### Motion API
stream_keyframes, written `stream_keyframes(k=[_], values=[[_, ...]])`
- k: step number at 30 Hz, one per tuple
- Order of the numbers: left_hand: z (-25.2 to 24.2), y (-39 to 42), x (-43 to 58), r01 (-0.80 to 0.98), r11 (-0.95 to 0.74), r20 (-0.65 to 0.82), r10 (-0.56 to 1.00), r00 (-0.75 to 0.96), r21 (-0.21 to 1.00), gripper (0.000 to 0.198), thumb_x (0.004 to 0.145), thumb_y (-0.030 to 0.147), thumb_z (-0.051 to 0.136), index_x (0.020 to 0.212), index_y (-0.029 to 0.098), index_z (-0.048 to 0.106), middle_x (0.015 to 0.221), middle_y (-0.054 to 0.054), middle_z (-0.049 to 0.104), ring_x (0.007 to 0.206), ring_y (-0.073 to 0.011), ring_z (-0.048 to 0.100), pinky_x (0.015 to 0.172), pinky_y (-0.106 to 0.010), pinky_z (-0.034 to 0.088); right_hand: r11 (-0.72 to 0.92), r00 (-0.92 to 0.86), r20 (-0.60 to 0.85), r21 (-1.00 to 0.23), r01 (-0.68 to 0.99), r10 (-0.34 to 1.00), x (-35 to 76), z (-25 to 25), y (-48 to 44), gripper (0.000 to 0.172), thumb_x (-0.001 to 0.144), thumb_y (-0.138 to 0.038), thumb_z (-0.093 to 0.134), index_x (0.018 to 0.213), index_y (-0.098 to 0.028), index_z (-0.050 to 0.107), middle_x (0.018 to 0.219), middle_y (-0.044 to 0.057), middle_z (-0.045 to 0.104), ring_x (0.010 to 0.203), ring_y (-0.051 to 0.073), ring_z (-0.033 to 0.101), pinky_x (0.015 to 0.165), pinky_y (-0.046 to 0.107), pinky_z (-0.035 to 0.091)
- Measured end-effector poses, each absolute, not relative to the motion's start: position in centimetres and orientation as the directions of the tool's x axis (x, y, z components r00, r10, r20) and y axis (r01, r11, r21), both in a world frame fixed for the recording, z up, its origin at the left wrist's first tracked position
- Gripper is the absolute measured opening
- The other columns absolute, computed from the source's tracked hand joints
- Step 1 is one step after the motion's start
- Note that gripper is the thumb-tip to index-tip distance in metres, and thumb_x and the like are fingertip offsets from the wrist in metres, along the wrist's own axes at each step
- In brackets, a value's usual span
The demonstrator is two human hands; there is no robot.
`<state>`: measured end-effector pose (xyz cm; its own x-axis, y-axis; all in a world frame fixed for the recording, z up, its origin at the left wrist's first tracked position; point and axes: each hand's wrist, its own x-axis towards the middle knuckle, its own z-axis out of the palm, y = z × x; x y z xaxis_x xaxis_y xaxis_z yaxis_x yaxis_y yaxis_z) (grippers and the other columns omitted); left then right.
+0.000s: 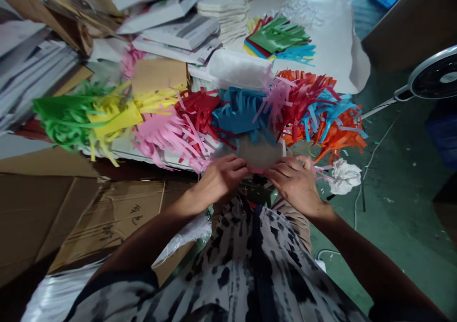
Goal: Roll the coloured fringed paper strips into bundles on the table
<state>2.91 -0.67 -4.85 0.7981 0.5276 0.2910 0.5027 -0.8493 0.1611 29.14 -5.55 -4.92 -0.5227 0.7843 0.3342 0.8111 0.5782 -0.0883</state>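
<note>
At the table's front edge, my left hand (224, 175) and my right hand (295, 181) face each other with fingers bent and pressed together. Between them runs a thin pink paper strip (257, 170), pinched at both ends. Just beyond it lies a greyish, blurred flat patch (260, 151) that I cannot identify. Fringed paper bunches spread around the hands: pink (164, 134), dark red (200, 110) and blue (241, 110) ahead and to the left, orange (341, 131) to the right. Thin pink strands trail past my right hand. The fingertips are partly hidden.
Green fringed paper (64, 117) and yellow fringed paper (114, 115) lie farther left. Behind stand paper stacks (178, 27) and a multicoloured fringe pile (278, 34). A fan (437, 74) is at right, crumpled white paper (344, 175) near the edge, cardboard (117, 217) at lower left.
</note>
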Motion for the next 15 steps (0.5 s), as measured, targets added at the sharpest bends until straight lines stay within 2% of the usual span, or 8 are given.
stream_keyframes(k=[3,6,9,15], values=[[-5.2,-0.3,3.1,0.445,-0.893,0.310,0.444,0.841,0.072,0.017,0.102,0.008,0.055,0.099,0.015,0.070,0.093,-0.006,0.072,0.081,-0.0194,0.059,0.065,-0.032,0.042,0.635,-0.589,0.362,-0.011,0.772,0.722,29.0,-5.1,-5.2,0.015,0.104,-0.014,0.060,0.111,-0.020,0.072,0.098,0.002,0.079,0.106,0.022,0.062,0.098,0.044,0.031],[-5.9,-0.3,3.3,0.431,-0.901,0.357,0.419,0.835,0.048,0.016,0.104,0.010,0.054,0.107,0.015,0.069,0.092,-0.005,0.071,0.079,-0.0187,0.058,0.064,-0.032,0.040,0.628,-0.592,0.394,0.044,0.777,0.704,28.7,-5.5,-5.1,0.014,0.103,-0.012,0.059,0.108,-0.018,0.071,0.099,0.004,0.079,0.106,0.022,0.062,0.098,0.043,0.031],[-6.6,-0.4,3.7,0.466,-0.883,0.386,0.449,0.806,0.054,0.013,0.104,0.015,0.057,0.110,0.018,0.068,0.091,-0.004,0.070,0.079,-0.0195,0.057,0.063,-0.033,0.037,0.596,-0.560,0.391,0.037,0.802,0.730,28.7,-5.8,-5.1,0.010,0.102,-0.015,0.063,0.106,-0.019,0.071,0.098,0.003,0.078,0.104,0.022,0.062,0.098,0.043,0.033],[-7.2,-0.3,4.8,0.490,-0.871,0.381,0.462,0.801,0.027,0.007,0.102,0.018,0.061,0.101,0.018,0.069,0.093,-0.006,0.070,0.083,-0.0212,0.060,0.065,-0.036,0.037,0.578,-0.529,0.370,-0.026,0.816,0.764,28.5,-5.8,-4.9,0.008,0.104,-0.024,0.064,0.107,-0.022,0.071,0.100,0.003,0.078,0.104,0.023,0.062,0.100,0.044,0.031]])
